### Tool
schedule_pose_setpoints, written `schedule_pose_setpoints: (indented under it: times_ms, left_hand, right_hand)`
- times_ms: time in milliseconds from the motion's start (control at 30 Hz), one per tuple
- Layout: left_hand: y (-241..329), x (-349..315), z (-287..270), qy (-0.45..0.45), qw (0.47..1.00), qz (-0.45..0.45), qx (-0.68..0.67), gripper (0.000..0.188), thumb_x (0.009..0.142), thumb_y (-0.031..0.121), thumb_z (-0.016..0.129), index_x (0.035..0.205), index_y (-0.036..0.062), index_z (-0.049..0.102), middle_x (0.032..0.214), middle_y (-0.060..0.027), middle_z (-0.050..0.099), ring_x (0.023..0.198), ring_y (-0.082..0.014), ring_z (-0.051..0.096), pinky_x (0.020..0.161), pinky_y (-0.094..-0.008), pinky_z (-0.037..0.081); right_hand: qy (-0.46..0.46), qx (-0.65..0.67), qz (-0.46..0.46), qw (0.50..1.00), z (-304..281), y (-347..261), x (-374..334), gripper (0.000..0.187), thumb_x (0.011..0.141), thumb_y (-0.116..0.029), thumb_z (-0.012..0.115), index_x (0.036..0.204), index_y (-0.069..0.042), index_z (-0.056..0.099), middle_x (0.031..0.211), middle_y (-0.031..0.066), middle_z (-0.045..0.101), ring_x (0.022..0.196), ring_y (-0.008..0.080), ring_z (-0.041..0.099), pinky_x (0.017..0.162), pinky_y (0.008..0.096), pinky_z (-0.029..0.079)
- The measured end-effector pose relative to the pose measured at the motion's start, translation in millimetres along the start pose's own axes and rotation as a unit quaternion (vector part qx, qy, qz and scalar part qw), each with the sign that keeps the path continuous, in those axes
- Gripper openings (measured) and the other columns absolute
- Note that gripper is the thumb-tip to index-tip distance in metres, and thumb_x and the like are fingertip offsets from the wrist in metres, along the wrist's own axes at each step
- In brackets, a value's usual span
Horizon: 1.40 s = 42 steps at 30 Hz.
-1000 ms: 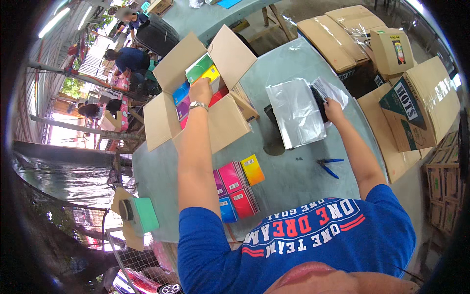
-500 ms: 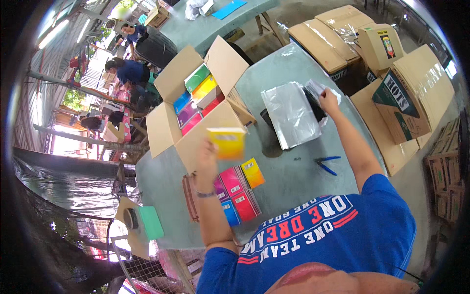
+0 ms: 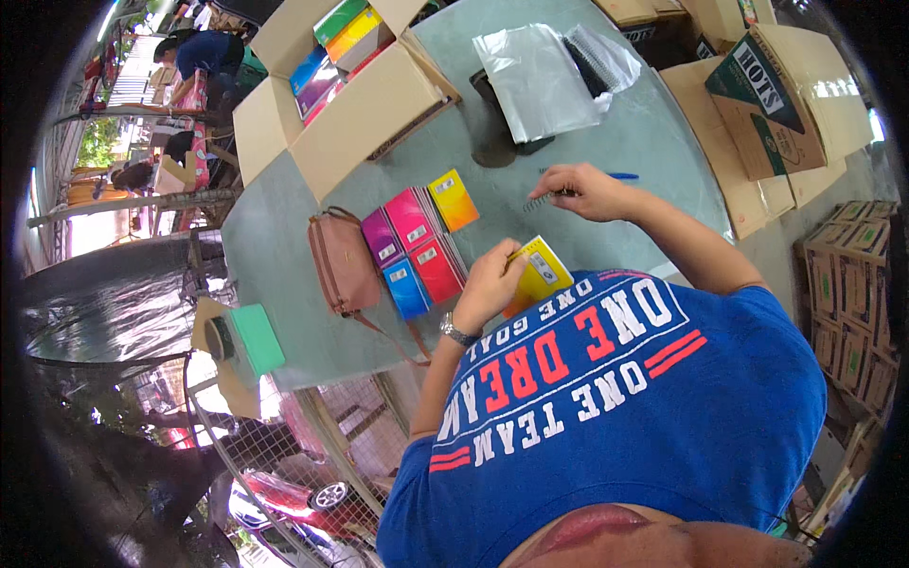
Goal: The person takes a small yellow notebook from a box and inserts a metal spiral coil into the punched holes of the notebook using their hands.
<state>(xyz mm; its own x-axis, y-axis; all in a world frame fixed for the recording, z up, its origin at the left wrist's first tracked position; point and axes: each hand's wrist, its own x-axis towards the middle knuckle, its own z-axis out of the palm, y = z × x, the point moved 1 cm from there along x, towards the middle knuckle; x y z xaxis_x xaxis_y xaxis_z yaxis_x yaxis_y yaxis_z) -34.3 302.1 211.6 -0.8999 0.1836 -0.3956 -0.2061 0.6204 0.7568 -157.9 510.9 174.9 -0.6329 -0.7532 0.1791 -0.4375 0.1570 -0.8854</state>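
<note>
My left hand (image 3: 488, 289) grips a yellow notebook (image 3: 544, 270) by its left edge, close in front of my shirt. Loose holes or coil loops seem to run along its upper edge; I cannot tell which. Between the fingertips of my right hand (image 3: 592, 192) is a dark spiral binding coil (image 3: 542, 201), held just above and apart from the notebook. Blue-handled pliers (image 3: 623, 176) lie on the table behind the right hand, mostly hidden by it. Stacked notebooks (image 3: 415, 216) in purple, pink, red and blue lie left of my hands, with another yellow notebook (image 3: 454, 199) beside them.
An open cardboard box (image 3: 369, 104) holding colourful notebooks stands at the far left. Clear plastic sheeting (image 3: 540, 80) lies near dark spiral coils (image 3: 589, 66). A pinkish-brown bag (image 3: 343, 260) sits left of the stacks. Cartons (image 3: 772, 104) stand to the right.
My left hand has brought the yellow notebook from beside the box toward my chest. My right hand has come back from the plastic sheeting and now holds a coil. The view has shifted.
</note>
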Motion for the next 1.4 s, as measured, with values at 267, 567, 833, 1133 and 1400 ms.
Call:
schedule_pose_setpoints:
  times_ms: [267,567,833,1133,1400]
  left_hand:
    - [-22.6,-7.7,13.8,0.1,0.992,0.001,-0.082,0.023,0.09,0.022,0.056,0.1,0.0016,0.059,0.081,-0.0183,0.064,0.074,-0.0265,0.065,0.066,-0.0334,0.048]
    - [3.3,-13.5,10.4,0.113,0.992,-0.04,-0.035,0.022,0.09,0.022,0.056,0.097,0.0015,0.059,0.078,-0.0177,0.064,0.072,-0.0247,0.065,0.065,-0.0329,0.048]
    - [9.2,-11.2,7.2,0.105,0.994,0.011,-0.027,0.024,0.092,0.024,0.053,0.1,0.0027,0.06,0.077,-0.0216,0.062,0.074,-0.0357,0.063,0.064,-0.0377,0.047]
    - [13.7,-4.2,7.1,0.092,0.995,0.032,-0.034,0.025,0.091,0.022,0.05,0.11,0.0059,0.053,0.08,-0.0234,0.062,0.075,-0.0395,0.062,0.064,-0.043,0.046]
    - [16.7,-4.1,8.3,0.069,0.997,0.018,0.019,0.029,0.092,0.029,0.051,0.114,0.0105,0.047,0.082,-0.0239,0.062,0.078,-0.0418,0.061,0.066,-0.046,0.046]
  right_hand:
    - [-0.097,0.011,0.037,0.995,18.8,-18.1,-2.3,0.019,0.084,-0.019,0.065,0.101,-0.011,0.069,0.092,0.0099,0.058,0.084,0.0253,0.059,0.072,0.0347,0.046]
    - [-0.083,0.044,0.003,0.996,18.8,-33.9,0.9,0.019,0.079,-0.008,0.067,0.099,-0.009,0.068,0.089,0.0088,0.055,0.081,0.0239,0.057,0.069,0.0334,0.046]
    - [-0.057,0.055,-0.02,0.997,15.7,-45.3,-2.2,0.016,0.078,-0.003,0.066,0.094,-0.006,0.068,0.089,0.0082,0.055,0.078,0.0222,0.058,0.067,0.0324,0.046]
    - [-0.14,0.013,0.053,0.989,4.5,-54.3,-0.4,0.025,0.085,-0.017,0.064,0.105,-0.004,0.057,0.087,0.0135,0.061,0.081,0.0242,0.061,0.069,0.0371,0.048]
    - [-0.181,-0.025,0.003,0.983,-9.0,-69.7,8.1,0.02,0.083,-0.01,0.061,0.1,-0.002,0.054,0.088,0.0163,0.063,0.085,0.0326,0.063,0.068,0.0397,0.048]
